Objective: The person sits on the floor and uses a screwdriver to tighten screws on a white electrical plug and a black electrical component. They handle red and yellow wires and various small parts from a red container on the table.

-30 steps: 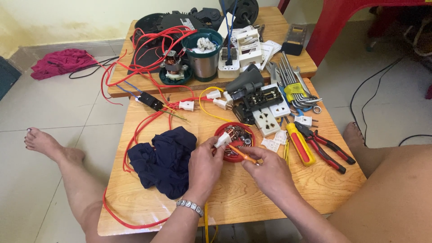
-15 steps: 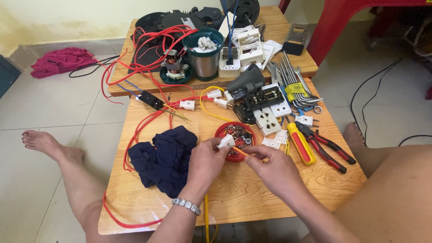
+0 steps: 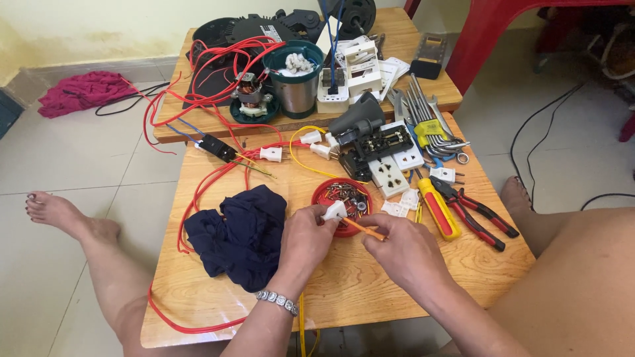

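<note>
The left hand was closed around a small white plug, pinching it between thumb and fingers just above the near edge of a round red dish full of small screws and metal bits. The right hand gripped a thin orange-handled screwdriver, its tip set against the plug.

The plug looked light, hard and smooth, a moulded plastic shell that would likely slip or twist under the driver's push unless held by its flat sides, close to the point of contact. Its small screws would probably be easy to drop. The screwdriver seemed stiff and slender, best held near the handle's end for turning.

A crumpled dark blue cloth lay just left of the hands on the wooden surface, with red wire looping around it. A yellow-and-red screwdriver and red-handled pliers lay to the right.
</note>
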